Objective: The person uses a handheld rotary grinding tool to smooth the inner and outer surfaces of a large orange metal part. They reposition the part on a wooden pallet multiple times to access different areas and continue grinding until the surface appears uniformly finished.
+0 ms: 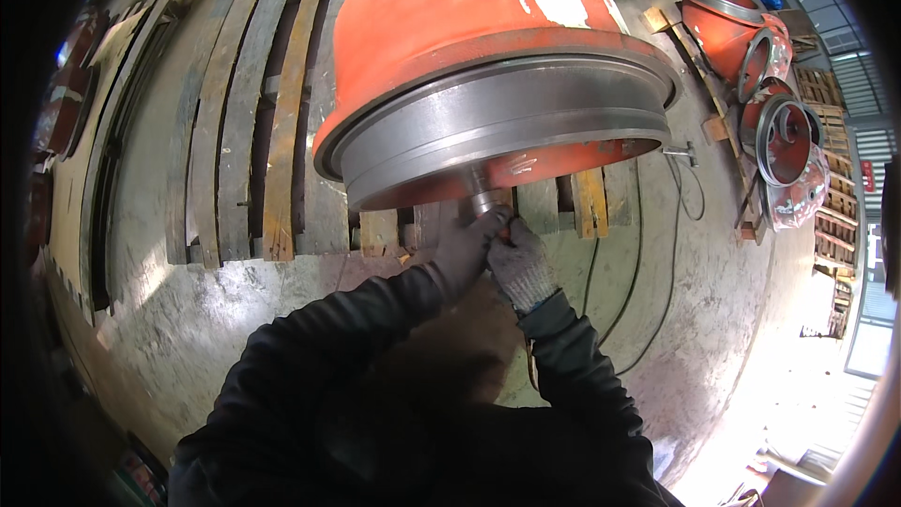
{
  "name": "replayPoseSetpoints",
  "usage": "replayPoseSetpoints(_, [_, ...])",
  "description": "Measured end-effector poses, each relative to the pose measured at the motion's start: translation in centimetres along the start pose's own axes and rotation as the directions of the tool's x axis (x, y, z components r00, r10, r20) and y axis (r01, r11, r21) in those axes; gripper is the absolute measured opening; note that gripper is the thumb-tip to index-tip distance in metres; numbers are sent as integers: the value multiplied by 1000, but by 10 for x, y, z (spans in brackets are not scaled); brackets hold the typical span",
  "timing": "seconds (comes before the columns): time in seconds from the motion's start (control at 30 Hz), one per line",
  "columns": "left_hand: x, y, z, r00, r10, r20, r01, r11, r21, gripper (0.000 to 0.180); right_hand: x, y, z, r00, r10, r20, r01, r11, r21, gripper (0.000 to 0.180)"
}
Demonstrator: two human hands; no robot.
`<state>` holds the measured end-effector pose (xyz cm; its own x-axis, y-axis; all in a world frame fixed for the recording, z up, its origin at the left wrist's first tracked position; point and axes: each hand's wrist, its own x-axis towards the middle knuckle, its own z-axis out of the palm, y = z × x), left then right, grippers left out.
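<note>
You've got both gloved hands bunched together right under the big orange casting [469,28], at the near edge of the wooden pallet [282,178] it's sitting on, so this is basically a two-handed job on that short steel shaft [481,199] poking out below the machined grey rim [507,122]. Your left hand [465,249] looks wrapped around the lower end of the shaft, fingers closed snug; your right hand [519,268] is pressed in just beside it, curled tight too, though I can't tell whether it's gripping the shaft itself or some small tool tucked between the gloves. My take: keep your wrists in line with the shaft and push or twist along its axis rather than sideways, because that casting hangs over the pallet boards and looks heavy enough that you don't want to lever against it. Keep your fingers below the rim's lip, not between it and the slats. Watch your footing too, since the black cable [657,263] snakes across the concrete floor [188,319] just to your right. The other orange housings [779,131], stacked along the far right, are well apart from you, so no worries there. Short, steady effort beats one big heave here, I reckon.
</note>
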<state>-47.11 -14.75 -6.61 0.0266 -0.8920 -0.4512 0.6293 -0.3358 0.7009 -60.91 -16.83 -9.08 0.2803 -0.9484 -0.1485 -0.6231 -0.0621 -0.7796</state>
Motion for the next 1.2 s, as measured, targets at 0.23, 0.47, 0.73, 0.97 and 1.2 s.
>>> replayPoseSetpoints(0.23, [-11, 6, 2, 983, -171, -66, 169, 985, -42, 27, -8, -20, -11, 995, 80, 53, -74, 992, -103, 20])
replayPoseSetpoints(0.47, [-10, 4, -3, 984, -179, 10, 178, 983, 43, 39, -9, -17, -6, 994, -107, -23, 103, 988, -112, 18])
replayPoseSetpoints(0.73, [-11, -1, -4, 979, -201, -15, 201, 974, 100, 39, -13, -21, -11, 987, 144, 74, -148, 988, 42, 17])
replayPoseSetpoints(0.97, [-10, -6, -7, 971, -233, -45, 237, 960, 149, 35, -14, -16, -5, 999, 27, -20, -28, 999, -39, 20])
replayPoseSetpoints(1.2, [-9, -25, -16, 1000, -14, 14, 4, 857, 515, 33, -21, -31, -13, 992, 123, 23, -124, 991, 48, 21])
